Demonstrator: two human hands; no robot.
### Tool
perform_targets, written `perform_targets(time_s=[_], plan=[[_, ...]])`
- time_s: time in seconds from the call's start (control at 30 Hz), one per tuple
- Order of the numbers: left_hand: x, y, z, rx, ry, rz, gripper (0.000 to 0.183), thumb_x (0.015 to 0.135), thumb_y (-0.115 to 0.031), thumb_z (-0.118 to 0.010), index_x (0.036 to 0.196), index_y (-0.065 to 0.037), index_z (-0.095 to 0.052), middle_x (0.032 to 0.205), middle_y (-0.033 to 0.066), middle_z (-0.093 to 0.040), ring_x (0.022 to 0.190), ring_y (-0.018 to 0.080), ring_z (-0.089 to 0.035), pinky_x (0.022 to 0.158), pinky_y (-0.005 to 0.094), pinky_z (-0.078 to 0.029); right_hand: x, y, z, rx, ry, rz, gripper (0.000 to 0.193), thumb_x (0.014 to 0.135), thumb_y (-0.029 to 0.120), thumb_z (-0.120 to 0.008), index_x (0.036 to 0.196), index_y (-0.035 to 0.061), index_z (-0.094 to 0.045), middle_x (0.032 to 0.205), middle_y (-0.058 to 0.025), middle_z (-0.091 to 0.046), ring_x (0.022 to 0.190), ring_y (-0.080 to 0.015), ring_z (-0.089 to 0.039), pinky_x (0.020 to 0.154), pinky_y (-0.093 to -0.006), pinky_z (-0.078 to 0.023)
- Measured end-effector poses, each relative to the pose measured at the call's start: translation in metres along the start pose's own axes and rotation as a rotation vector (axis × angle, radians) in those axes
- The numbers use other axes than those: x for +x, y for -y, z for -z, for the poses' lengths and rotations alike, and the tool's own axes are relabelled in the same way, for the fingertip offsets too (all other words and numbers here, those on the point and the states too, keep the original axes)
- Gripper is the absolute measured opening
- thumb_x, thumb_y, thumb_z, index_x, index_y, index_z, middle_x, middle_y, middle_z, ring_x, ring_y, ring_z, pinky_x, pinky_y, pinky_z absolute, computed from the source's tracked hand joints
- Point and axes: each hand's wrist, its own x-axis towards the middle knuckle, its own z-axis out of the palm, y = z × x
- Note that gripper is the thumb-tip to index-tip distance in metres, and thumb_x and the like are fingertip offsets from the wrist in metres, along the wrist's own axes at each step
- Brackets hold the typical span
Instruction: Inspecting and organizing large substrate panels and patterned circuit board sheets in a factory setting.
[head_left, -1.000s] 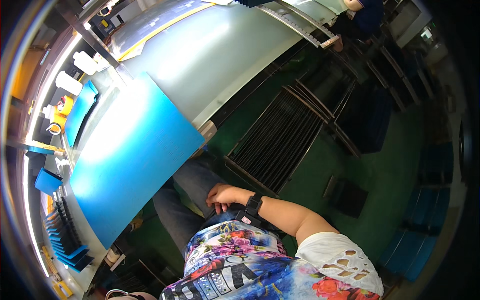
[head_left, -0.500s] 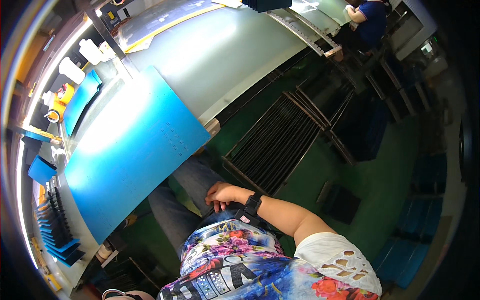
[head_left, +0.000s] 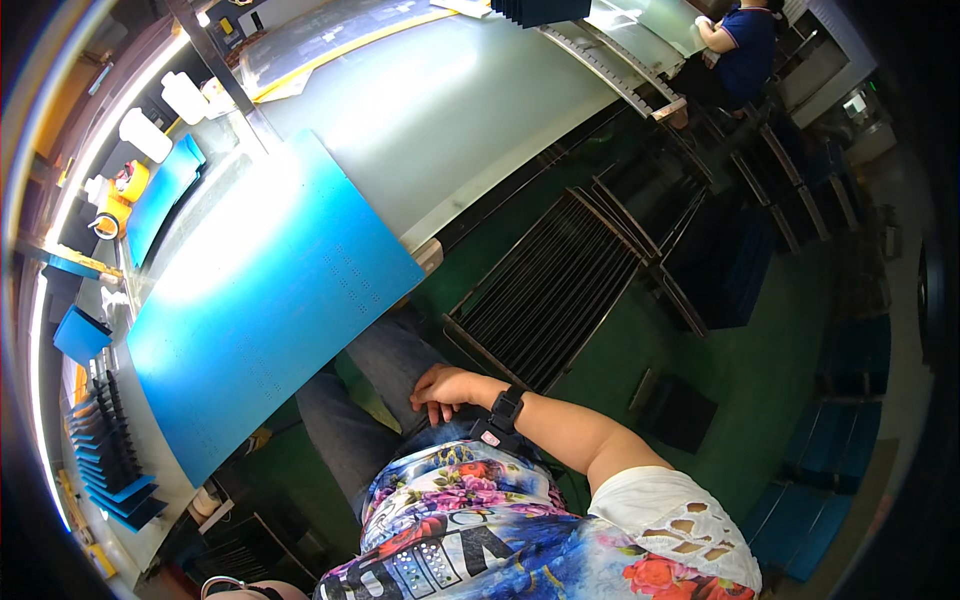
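Observation:
My right hand [head_left: 440, 392] rests on my lap, its fingers loosely bent, a little apart and holding nothing. A black strap with a small device [head_left: 505, 410] goes around that wrist. Of my left arm only a sliver of wrist [head_left: 262, 590] with a band shows at the lower edge; the hand itself is out of the picture. In front of me a large blue sheet [head_left: 300, 300] with rows of small holes lies on the worktable [head_left: 420, 150], one corner near its front edge. Neither visible limb touches the sheet. Bright glare washes out part of its surface.
On the left stand a slotted rack of blue plates [head_left: 125, 485], smaller blue sheets [head_left: 165, 195], white bottles [head_left: 147, 136] and a yellow tape dispenser [head_left: 113, 215]. Dark slatted racks [head_left: 550, 285] stand on the green floor at right. A co-worker [head_left: 738, 50] sits far right.
The view has shifted very slightly. The co-worker's arms have moved a little. My right hand and the blue sheet stay where they were.

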Motion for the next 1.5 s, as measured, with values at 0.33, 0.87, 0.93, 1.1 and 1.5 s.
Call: perform_targets(time_s=[0.33, 0.87, 0.93, 1.1, 1.5], plan=[[-0.055, 0.002, -0.010, 0.084, -0.402, 0.182, 0.021, 0.086, -0.019, -0.049, 0.082, -0.003, -0.062, 0.077, 0.0102, -0.062, 0.066, 0.0194, -0.059, 0.062, 0.0312, -0.049, 0.002, -0.003, 0.001, 0.015, -0.009, -0.008, 0.029, 0.087, 0.027, -0.053, 0.094, 0.0020, -0.065, 0.070, -0.0112, -0.068, 0.049, -0.0153, -0.061, 0.042, -0.0270, -0.043], [-0.149, 0.021, -0.011, 0.378, -0.945, 0.439, 0.024, 0.076, -0.016, -0.055, 0.065, 0.005, -0.062, 0.075, 0.0165, -0.064, 0.070, 0.0215, -0.061, 0.066, 0.0282, -0.048, 0.011, -0.009, 0.004, -0.046, 0.012, -0.031, 0.033, 0.090, 0.035, -0.051, 0.096, 0.0053, -0.066, 0.069, -0.0074, -0.068, 0.046, -0.0104, -0.058, 0.039, -0.0234, -0.039], [-0.141, 0.027, -0.012, 0.608, -1.174, 0.812, 0.022, 0.078, -0.012, -0.055, 0.072, 0.006, -0.066, 0.079, 0.0158, -0.067, 0.071, 0.0206, -0.062, 0.069, 0.0285, -0.048, 0.010, -0.006, 0.005, -0.047, 0.043, -0.021, 0.033, 0.090, 0.036, -0.052, 0.097, 0.0074, -0.066, 0.070, -0.0070, -0.068, 0.046, -0.0091, -0.057, 0.039, -0.0222, -0.038], [-0.334, 0.151, -0.016, 0.751, -0.915, 1.571, 0.080, 0.076, -0.036, -0.070, 0.141, -0.006, -0.032, 0.144, 0.0285, -0.024, 0.137, 0.0364, -0.022, 0.107, 0.0405, -0.028, 0.016, -0.006, 0.009, -0.068, 0.064, -0.030, 0.032, 0.089, 0.037, -0.052, 0.096, 0.0104, -0.066, 0.075, -0.0059, -0.069, 0.053, -0.0102, -0.060, 0.044, -0.0245, -0.041], [-0.343, 0.176, 0.037, 1.099, -1.145, 1.488, 0.095, 0.075, -0.038, -0.071, 0.147, -0.021, -0.012, 0.148, 0.0298, 0.003, 0.138, 0.0410, -0.007, 0.109, 0.0423, -0.027, 0.030, -0.028, 0.016, -0.120, 0.057, -0.164, 0.040, 0.089, 0.047, -0.052, 0.103, 0.0125, -0.067, 0.076, -0.0004, -0.066, 0.055, -0.0058, -0.053, 0.049, -0.0215, -0.040]])
